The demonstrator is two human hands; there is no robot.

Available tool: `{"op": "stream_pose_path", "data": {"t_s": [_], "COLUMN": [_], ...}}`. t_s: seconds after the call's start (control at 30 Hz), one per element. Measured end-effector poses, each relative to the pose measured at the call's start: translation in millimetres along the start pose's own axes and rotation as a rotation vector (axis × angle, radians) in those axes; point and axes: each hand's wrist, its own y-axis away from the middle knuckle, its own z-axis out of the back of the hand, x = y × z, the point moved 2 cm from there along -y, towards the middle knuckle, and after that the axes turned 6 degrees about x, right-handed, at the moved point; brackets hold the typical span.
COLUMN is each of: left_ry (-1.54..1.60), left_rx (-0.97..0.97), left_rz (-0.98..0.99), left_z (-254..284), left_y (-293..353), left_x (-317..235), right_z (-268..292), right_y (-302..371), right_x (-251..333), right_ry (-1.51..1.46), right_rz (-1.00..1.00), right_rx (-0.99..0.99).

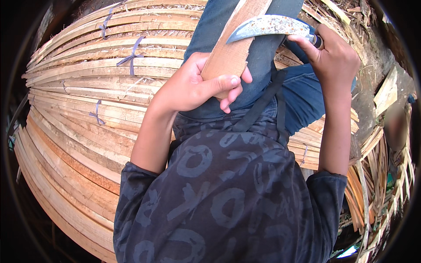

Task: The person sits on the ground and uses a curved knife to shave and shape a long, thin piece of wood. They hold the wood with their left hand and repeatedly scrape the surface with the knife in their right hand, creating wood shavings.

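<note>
Board, wooden (229, 55): slanting above the jeans (263, 65), near end gripped between thumb and fingers of the left hand (197, 87). Knife, curved blade, spotted (276, 26): lying across the board, contact unclear; handle closed in the right hand (335, 57). Wood strips (153, 68), tied in bundles: left side. Shirt, dark, patterned (210, 188): below.

Two bare hands (197, 85), one curved knife (274, 26), one wooden board (230, 56), one dark shirt (219, 193)
</note>
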Motion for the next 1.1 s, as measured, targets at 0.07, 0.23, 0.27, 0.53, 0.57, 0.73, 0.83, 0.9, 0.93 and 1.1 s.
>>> {"op": "stream_pose_path", "data": {"t_s": [0.07, 0.23, 0.27, 0.53, 0.57, 0.73, 0.83, 0.9, 0.93, 1.1], "left_ry": [0.024, 0.026, 0.044, 0.058, 0.053, 0.011, -0.093, -0.173, -0.216, -0.374], "left_rx": [-0.003, 0.082, 0.061, 0.094, 0.098, -0.024, -0.126, -0.185, -0.209, -0.316], "left_rz": [0.016, 0.041, 0.035, 0.047, 0.059, 0.070, 0.131, 0.158, 0.158, 0.133], "left_z": [-1.3, -1.4, -2.5, 1.9, 0.1, -2.8, -10.4, -14.1, -15.2, -15.9], "left_y": [0.1, 2.4, 7.5, 3.7, 3.8, 11.7, 15.7, 18.9, 20.0, 21.8], "left_x": [-2.3, 3.2, 6.7, 4.9, 4.2, 3.5, -6.7, -12.4, -14.1, -19.4], "right_z": [-2.1, -0.6, 2.2, 23.3, 18.2, 10.5, 15.7, 15.8, 14.1, 13.0], "right_y": [-1.6, -24.3, -27.6, 0.1, 5.1, 17.7, 14.9, 13.3, 13.5, 14.4], "right_x": [-1.0, -60.6, -73.0, -91.1, -75.1, -10.7, 15.8, 26.4, 30.9, 48.5], "right_ry": [0.015, -0.018, -0.113, -0.289, -0.335, -0.502, -0.598, -0.598, -0.616, -0.690], "right_rz": [-0.031, -0.470, -0.664, -0.502, -0.495, -0.403, -0.273, -0.198, -0.166, -0.163], "right_rx": [0.053, 0.004, -0.044, -0.199, -0.155, 0.137, 0.149, 0.171, 0.165, 0.238]}}
